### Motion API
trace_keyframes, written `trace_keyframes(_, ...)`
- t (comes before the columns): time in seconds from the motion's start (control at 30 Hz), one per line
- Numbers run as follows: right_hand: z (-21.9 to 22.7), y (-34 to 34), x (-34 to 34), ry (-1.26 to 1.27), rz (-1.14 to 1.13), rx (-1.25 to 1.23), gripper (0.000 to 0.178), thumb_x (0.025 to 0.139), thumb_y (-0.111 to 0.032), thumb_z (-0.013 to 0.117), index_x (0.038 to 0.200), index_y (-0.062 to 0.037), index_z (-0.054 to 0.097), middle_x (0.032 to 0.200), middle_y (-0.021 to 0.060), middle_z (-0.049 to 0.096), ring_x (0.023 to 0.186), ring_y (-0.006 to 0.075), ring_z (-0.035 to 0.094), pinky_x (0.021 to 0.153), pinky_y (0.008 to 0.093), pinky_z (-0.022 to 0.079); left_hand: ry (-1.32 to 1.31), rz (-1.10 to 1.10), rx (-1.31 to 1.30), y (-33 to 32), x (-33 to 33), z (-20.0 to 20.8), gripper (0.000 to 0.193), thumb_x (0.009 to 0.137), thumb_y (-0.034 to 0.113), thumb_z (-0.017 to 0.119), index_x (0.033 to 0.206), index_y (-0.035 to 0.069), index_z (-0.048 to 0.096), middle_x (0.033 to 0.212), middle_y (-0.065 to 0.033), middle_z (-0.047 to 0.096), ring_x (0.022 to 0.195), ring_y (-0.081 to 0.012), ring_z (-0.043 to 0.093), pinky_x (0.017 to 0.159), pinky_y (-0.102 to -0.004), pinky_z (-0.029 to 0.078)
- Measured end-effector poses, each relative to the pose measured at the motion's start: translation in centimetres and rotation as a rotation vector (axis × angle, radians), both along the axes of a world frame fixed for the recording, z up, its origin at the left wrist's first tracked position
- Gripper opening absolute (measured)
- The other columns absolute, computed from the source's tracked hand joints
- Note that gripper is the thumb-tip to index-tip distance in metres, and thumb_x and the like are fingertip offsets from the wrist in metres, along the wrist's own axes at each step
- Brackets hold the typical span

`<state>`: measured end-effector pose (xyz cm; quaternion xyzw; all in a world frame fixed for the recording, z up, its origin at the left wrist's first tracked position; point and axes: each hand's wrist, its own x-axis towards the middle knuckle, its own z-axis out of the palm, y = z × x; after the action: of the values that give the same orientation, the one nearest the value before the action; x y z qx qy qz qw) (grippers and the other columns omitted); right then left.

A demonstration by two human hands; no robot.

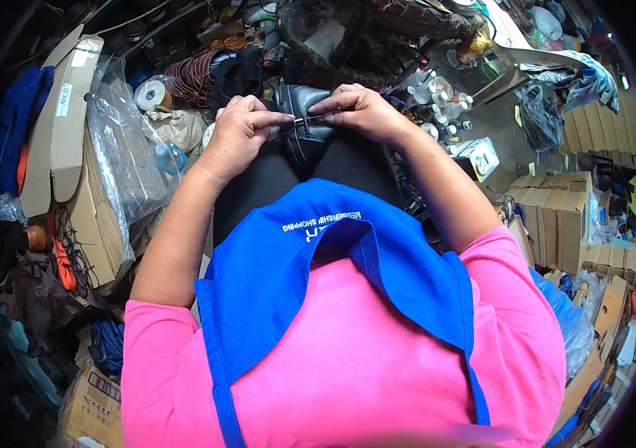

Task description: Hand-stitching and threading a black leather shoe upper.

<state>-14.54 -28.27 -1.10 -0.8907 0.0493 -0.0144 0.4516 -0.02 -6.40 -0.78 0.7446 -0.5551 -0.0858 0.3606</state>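
A black leather shoe (316,133) rests on my lap, over my dark trousers, with its lower end pointing towards me. My left hand (240,134) is closed in a pinch at the shoe's left side. A short piece of thin pale cord (298,121) shows at its fingertips, and a fine light line curves over the leather below. On the other side my right hand (366,113) is closed too, thumb and forefinger pinched against the shoe's upper. What those fingers hold is too small to make out. The two sets of fingertips are a small gap apart.
Small white-capped bottles (441,97) stand on the floor at the right, near a white container (478,158). Stacked cardboard boxes (553,216) lie farther right. At the left are flattened cardboard (64,127), clear plastic sheeting (127,142), a spool (152,95) and coiled reddish cord (194,77).
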Motion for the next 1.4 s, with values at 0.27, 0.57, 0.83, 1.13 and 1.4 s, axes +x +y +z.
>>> trace_keyframes(0.27,1.0,0.9,0.4,0.047,0.014,-0.013,0.025,0.081,-0.017,0.07,0.106,-0.0137,0.072,0.086,0.0027,0.063,0.09,0.0167,0.055,0.085,0.0303,0.043,-0.018,-0.028,-0.049,-0.9,0.7,-0.7,0.025,0.072,0.003,0.07,0.093,0.015,0.074,0.075,-0.0029,0.056,0.08,-0.0203,0.053,0.074,-0.0328,0.044)
trace_keyframes(0.57,1.1,-0.5,-0.2,0.109,-0.201,0.456,0.024,0.085,-0.026,0.07,0.097,-0.0047,0.07,0.094,0.0038,0.067,0.088,0.0109,0.06,0.076,0.029,0.049,0.227,0.005,-0.05,-0.7,0.1,-0.8,0.023,0.072,0.002,0.071,0.093,0.011,0.073,0.08,-0.0028,0.061,0.083,-0.0185,0.053,0.076,-0.0307,0.043)
trace_keyframes(0.83,1.8,-1.9,-0.2,0.082,0.039,-0.252,0.02,0.078,-0.016,0.073,0.093,-0.0046,0.067,0.086,0.0053,0.056,0.088,0.0182,0.057,0.077,0.0307,0.046,0.215,0.01,-0.044,-0.7,0.1,-0.9,0.022,0.071,0.006,0.072,0.091,0.016,0.074,0.078,-0.0027,0.062,0.083,-0.0224,0.054,0.078,-0.0342,0.044)
trace_keyframes(1.13,4.2,-2.1,-0.9,-0.037,-0.003,-0.467,0.017,0.082,-0.015,0.066,0.089,-0.0019,0.059,0.089,0.0109,0.058,0.086,0.0246,0.059,0.076,0.0335,0.047,0.103,0.026,-0.035,-0.9,-0.2,-1.1,0.021,0.073,0.009,0.071,0.091,0.02,0.074,0.076,-0.0022,0.058,0.082,-0.0226,0.052,0.076,-0.035,0.042)
trace_keyframes(1.4,3.2,-0.5,4.8,-0.179,-0.042,-0.379,0.014,0.083,-0.017,0.066,0.091,-0.0055,0.065,0.092,0.0117,0.06,0.088,0.0281,0.061,0.077,0.0359,0.049,0.103,0.06,-0.047,-1.4,-1.0,-0.6,0.022,0.072,0.005,0.072,0.092,0.015,0.074,0.075,-0.003,0.059,0.077,-0.0205,0.053,0.074,-0.0321,0.043)
